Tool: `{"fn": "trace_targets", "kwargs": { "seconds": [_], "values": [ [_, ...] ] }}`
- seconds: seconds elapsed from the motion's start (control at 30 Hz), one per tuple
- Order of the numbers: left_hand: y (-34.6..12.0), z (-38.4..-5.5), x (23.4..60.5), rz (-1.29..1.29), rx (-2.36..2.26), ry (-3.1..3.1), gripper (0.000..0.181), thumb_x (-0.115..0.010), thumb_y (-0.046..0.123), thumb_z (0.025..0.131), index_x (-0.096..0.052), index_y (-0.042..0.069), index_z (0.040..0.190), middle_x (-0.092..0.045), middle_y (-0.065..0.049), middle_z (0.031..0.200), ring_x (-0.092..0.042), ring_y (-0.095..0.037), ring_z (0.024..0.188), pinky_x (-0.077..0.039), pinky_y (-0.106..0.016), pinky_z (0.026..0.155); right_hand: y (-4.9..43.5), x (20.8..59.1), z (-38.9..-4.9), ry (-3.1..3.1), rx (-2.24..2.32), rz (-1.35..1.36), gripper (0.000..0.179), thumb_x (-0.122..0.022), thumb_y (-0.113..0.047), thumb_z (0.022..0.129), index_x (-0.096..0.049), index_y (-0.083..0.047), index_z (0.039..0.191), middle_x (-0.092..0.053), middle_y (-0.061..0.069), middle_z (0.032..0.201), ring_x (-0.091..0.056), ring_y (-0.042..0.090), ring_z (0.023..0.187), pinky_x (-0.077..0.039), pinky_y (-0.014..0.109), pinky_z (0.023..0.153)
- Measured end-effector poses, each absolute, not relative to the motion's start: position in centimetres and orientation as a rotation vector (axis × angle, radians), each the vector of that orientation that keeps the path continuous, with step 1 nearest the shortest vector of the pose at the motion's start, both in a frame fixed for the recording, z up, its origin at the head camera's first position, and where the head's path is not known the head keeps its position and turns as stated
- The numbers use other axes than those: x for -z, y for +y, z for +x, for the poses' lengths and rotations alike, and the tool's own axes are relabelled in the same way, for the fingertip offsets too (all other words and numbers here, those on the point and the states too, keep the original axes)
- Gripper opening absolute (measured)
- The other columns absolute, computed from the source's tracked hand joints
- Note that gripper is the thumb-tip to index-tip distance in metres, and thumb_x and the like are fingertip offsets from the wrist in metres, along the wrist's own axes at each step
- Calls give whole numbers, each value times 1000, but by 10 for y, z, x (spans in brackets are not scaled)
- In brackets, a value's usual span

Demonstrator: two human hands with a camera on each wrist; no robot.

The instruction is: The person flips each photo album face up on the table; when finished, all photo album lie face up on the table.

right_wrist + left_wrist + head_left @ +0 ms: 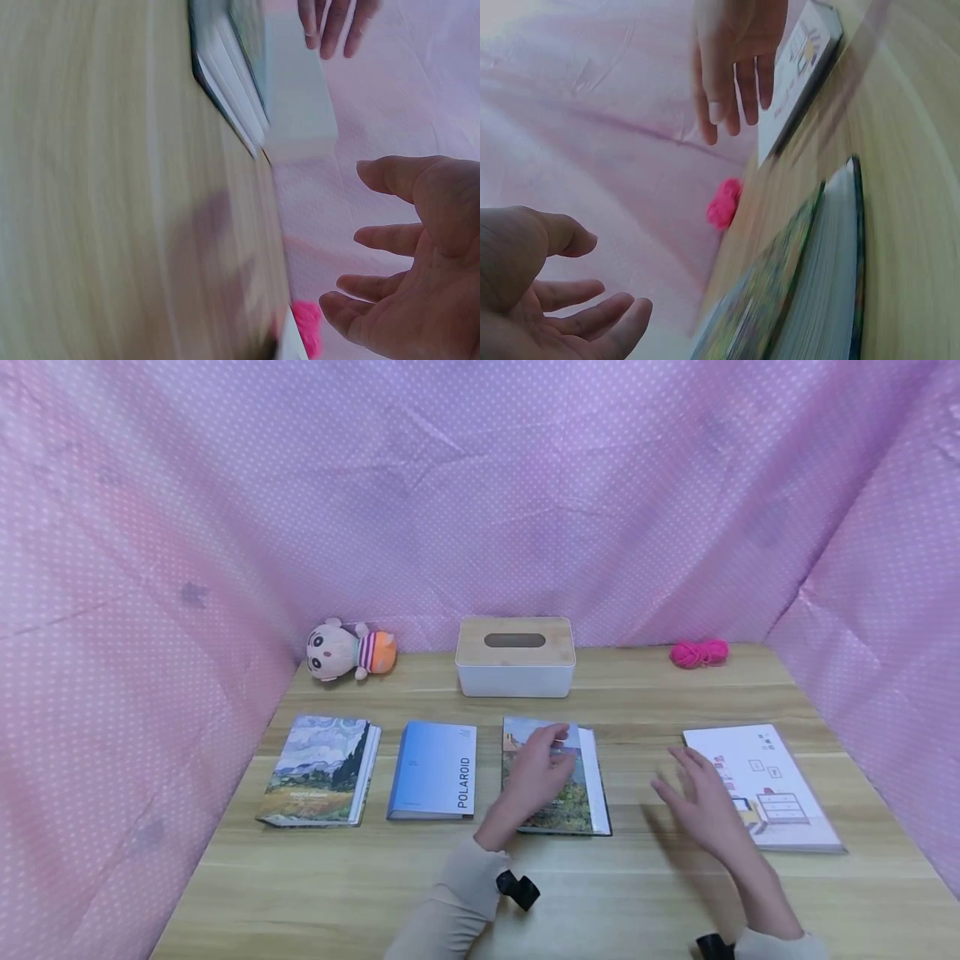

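Note:
Four views aside, my left hand hovers over a landscape-covered album in the head view, its fingers loosely bent around nothing. In the left wrist view, that album lies below the hand, its page edges showing. My right hand is raised beside a white book with furniture drawings, at its left edge. Its fingers are spread and hold nothing, as the right wrist view of the hand shows. Left of the landscape album lie a blue POLAROID album and another painted-cover album.
At the back of the wooden table stand a plush toy lying on its side, a white tissue box with a wooden lid, and a pink yarn bundle. A pink dotted cloth hangs behind and at both sides.

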State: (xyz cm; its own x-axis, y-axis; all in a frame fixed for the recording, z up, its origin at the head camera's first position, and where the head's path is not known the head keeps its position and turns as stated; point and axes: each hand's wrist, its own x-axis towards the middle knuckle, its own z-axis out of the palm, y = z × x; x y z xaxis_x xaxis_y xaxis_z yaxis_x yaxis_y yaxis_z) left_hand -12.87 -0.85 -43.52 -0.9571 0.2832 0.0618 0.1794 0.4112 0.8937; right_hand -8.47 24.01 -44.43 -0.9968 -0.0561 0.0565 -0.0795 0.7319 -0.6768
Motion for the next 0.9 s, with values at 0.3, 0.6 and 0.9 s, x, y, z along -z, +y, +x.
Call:
{"fn": "trace_targets", "kwargs": {
  "seconds": [0.3, 0.6, 0.9],
  "values": [
    [49, -123, 442, 490, -1473, 2446, 49, -57, 28, 95, -44, 13, 140, -55, -5, 130, -59, -16, 112, -51, -22, 88, 288, 440, -73, -2786, -1072, 37, 63, -58, -25, 95, -35, 10, 141, -23, 45, 140, -26, 63, 125, -24, 74, 96],
    [102, -114, 448, 437, -1424, 2383, 57, -65, 30, 89, -44, 16, 140, -57, 7, 123, -57, -5, 108, -49, -18, 85, 328, 442, -65, -2807, -1055, -49, 67, -53, -25, 97, -25, 12, 144, -12, 47, 143, -14, 68, 127, -12, 78, 99],
    [146, -110, 466, 327, -1427, 2424, 66, -70, 31, 85, -41, 17, 143, -56, 9, 121, -56, -3, 101, -48, -17, 79, 366, 452, -69, -2796, -1027, -17, 67, -57, -20, 95, -25, 17, 141, -25, 48, 136, -21, 67, 124, -12, 75, 102]
  ]
}}
